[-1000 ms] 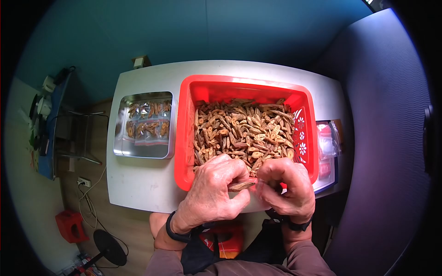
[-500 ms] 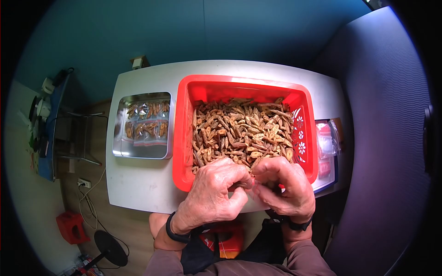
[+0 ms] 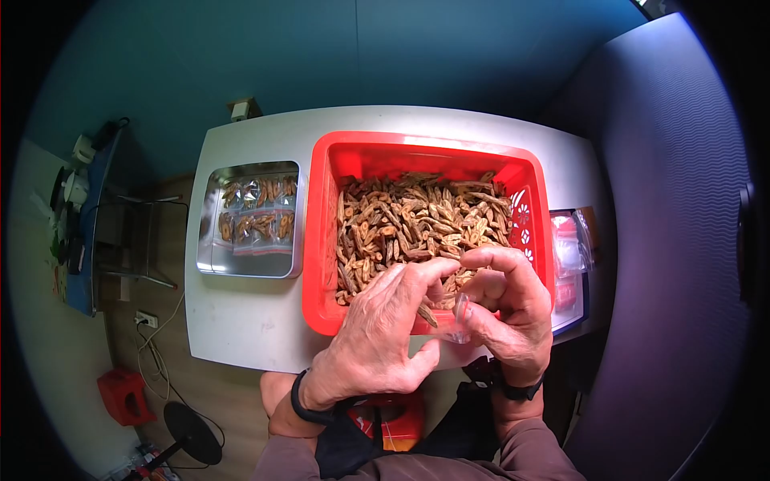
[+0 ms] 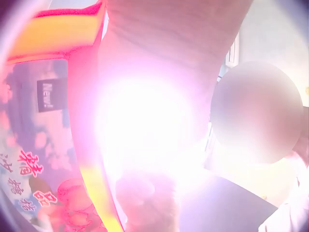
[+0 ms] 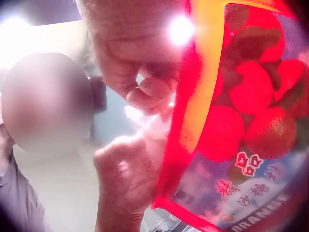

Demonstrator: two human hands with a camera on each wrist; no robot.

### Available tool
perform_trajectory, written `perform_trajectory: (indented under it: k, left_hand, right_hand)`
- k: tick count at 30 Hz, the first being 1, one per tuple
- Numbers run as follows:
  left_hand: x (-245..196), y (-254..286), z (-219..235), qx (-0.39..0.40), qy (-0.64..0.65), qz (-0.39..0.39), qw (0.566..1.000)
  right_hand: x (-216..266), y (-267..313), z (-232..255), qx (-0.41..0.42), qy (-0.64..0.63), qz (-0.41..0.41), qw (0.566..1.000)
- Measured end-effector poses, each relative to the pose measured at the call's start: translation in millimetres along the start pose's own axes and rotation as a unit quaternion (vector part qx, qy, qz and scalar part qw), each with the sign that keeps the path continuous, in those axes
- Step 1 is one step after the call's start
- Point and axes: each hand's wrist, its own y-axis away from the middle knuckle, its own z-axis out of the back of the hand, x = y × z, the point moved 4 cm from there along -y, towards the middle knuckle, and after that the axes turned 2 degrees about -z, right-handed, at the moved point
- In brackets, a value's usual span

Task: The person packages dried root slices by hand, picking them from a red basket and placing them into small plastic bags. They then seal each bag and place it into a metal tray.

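Note:
Dried brown slices [image 3: 401, 220] fill much of a red basket [image 3: 321, 232]. At its near edge, my left hand [image 3: 373, 341] holds one slice [image 3: 427, 314] under its bent fingers, its thumb standing apart. A small clear bag [image 3: 461, 321] with a red line at its mouth is pinched by my right hand [image 3: 513, 317]. Both hands' index fingertips nearly meet above the bag. The right wrist view shows the right hand [image 5: 135, 53] and the left hand [image 5: 125, 176] with shiny plastic [image 5: 145, 121] between them. Glare washes out much of the left wrist view around a hand [image 4: 164, 63].
A metal tin [image 3: 298, 240] with several filled small bags [image 3: 257, 224] stands left of the basket on the white table [image 3: 249, 321]. More clear red-edged bags [image 3: 567, 256] lie at the right. A red and yellow border [image 5: 188, 111] frames printed fruit in the right wrist view.
My left hand has opened its thumb away from its fingers, and its fingers have moved up and right. The slice now points downward. The bag shows more between the hands.

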Motion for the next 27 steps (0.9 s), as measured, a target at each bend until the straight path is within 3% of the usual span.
perform_trajectory:
  k: [8, 11, 14, 18, 22, 27]
  left_hand:
    - [8.4, 1.4, -9.9, -0.014, -0.126, -0.054, 0.990]
    - [5.9, 0.6, -8.2, -0.051, -0.137, -0.066, 0.987]
    - [4.3, -0.2, -2.2, -0.078, -0.093, -0.036, 0.992]
    - [4.4, 1.3, 5.7, -0.024, 0.000, -0.033, 0.999]
    - [7.3, 0.4, 14.3, 0.042, 0.064, -0.002, 0.997]
    - [7.2, 1.9, 6.4, -0.017, 0.048, 0.001, 0.999]
  right_hand:
    - [-1.8, 1.7, -0.4, -0.015, -0.064, -0.046, 0.997]
    - [-1.3, 1.6, 1.6, -0.018, -0.019, 0.007, 1.000]
    - [3.3, 4.7, 10.9, -0.107, -0.064, 0.035, 0.992]
    - [3.7, 2.7, 16.9, -0.125, -0.050, 0.008, 0.991]
    - [4.4, 3.6, 16.4, -0.099, -0.071, 0.017, 0.992]
    - [5.4, 3.2, 13.7, -0.036, -0.101, -0.028, 0.994]
